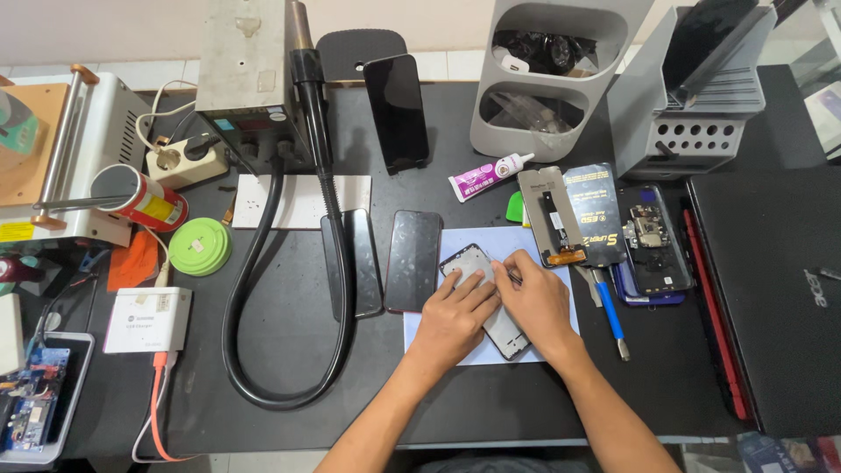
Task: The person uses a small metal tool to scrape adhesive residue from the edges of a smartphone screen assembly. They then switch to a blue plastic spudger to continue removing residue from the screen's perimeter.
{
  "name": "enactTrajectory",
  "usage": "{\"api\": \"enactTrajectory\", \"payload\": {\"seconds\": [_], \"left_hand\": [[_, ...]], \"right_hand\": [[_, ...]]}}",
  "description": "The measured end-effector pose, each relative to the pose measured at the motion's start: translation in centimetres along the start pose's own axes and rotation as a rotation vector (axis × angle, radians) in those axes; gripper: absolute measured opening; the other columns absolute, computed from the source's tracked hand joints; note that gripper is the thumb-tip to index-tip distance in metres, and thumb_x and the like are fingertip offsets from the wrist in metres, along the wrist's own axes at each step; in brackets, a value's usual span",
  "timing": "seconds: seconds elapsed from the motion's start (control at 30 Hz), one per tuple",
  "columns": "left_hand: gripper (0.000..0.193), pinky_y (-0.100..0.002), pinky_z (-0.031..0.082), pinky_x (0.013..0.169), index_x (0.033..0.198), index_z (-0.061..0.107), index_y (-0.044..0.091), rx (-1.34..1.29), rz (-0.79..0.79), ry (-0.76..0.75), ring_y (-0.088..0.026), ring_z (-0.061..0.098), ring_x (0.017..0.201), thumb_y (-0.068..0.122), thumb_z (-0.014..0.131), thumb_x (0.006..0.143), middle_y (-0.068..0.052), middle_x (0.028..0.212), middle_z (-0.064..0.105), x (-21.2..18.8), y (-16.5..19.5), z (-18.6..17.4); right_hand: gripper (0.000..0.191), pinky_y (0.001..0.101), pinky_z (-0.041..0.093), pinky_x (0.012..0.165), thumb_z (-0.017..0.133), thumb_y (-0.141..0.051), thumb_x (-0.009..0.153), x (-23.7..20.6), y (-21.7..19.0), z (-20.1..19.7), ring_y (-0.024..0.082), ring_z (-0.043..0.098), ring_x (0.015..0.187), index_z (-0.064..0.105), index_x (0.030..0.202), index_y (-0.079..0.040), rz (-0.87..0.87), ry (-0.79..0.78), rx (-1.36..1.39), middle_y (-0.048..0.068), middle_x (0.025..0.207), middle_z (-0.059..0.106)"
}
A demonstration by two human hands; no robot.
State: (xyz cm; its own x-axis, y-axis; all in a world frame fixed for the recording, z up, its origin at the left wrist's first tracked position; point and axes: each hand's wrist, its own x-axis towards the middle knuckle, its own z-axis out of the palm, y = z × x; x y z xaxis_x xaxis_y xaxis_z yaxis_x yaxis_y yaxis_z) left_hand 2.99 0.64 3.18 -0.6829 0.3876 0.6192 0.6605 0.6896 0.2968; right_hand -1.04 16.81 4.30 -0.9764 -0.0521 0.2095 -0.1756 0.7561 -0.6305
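A grey phone frame [473,261] lies tilted on a pale blue sheet [455,241] at the middle of the black desk. My left hand [455,315] rests flat on the frame's lower left part, pressing it down. My right hand [536,298] lies over its right side, fingers pinched on a thin dark tool [512,278] at the frame's edge. What the tool's tip touches is hidden by my fingers. Just left of the sheet lie a dark phone [413,260] and another black phone [352,263].
A phone screen part [547,215], a dark packet [596,215] and an opened phone [650,236] lie to the right, with a blue-handled tool [611,317] below. A closed laptop [771,289] sits far right. A glue tube [489,173], hot-air hose [328,289], green tin [200,247] and white box [147,320] are left.
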Motion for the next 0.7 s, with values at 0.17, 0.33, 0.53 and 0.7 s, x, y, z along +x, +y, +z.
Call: {"api": "enactTrajectory", "payload": {"seconds": [0.17,0.33,0.53,0.7], "left_hand": [[0.036,-0.05,0.048,0.107,0.107,0.074,0.005,0.007,-0.003,-0.005,-0.029,0.066,0.122,-0.003,0.069,0.072,-0.009,0.117,0.072,-0.1,0.0,0.1],[0.036,-0.05,0.048,0.108,0.108,0.074,0.004,-0.005,0.003,-0.005,-0.029,0.065,0.122,-0.003,0.07,0.074,-0.009,0.119,0.072,-0.3,-0.2,0.5],[0.039,-0.051,0.047,0.109,0.108,0.074,0.005,-0.008,0.006,-0.025,-0.028,0.065,0.123,-0.004,0.069,0.071,-0.01,0.119,0.072,-0.5,-0.2,0.7],[0.042,-0.05,0.046,0.11,0.11,0.073,0.004,-0.02,0.004,-0.025,-0.029,0.065,0.124,-0.005,0.068,0.07,-0.01,0.123,0.072,-0.4,-0.3,0.5]], "right_hand": [[0.026,0.0494,0.052,0.058,0.063,-0.031,0.098,-1.1,-0.2,-0.9,0.039,0.069,0.068,0.063,0.088,-0.007,-0.028,-0.031,-0.167,0.014,0.074,0.072],[0.026,0.0511,0.051,0.053,0.058,-0.027,0.101,-2.3,0.0,-1.1,0.042,0.066,0.063,0.058,0.087,-0.005,-0.126,-0.013,-0.241,0.016,0.078,0.07],[0.02,0.0498,0.053,0.061,0.06,-0.025,0.1,-2.0,1.2,-0.2,0.041,0.068,0.07,0.063,0.096,-0.006,-0.093,0.028,-0.111,0.016,0.085,0.073],[0.019,0.0449,0.056,0.064,0.063,-0.019,0.097,-2.4,1.8,-0.3,0.038,0.072,0.073,0.067,0.111,-0.007,-0.099,0.051,-0.049,0.017,0.089,0.074]]}}
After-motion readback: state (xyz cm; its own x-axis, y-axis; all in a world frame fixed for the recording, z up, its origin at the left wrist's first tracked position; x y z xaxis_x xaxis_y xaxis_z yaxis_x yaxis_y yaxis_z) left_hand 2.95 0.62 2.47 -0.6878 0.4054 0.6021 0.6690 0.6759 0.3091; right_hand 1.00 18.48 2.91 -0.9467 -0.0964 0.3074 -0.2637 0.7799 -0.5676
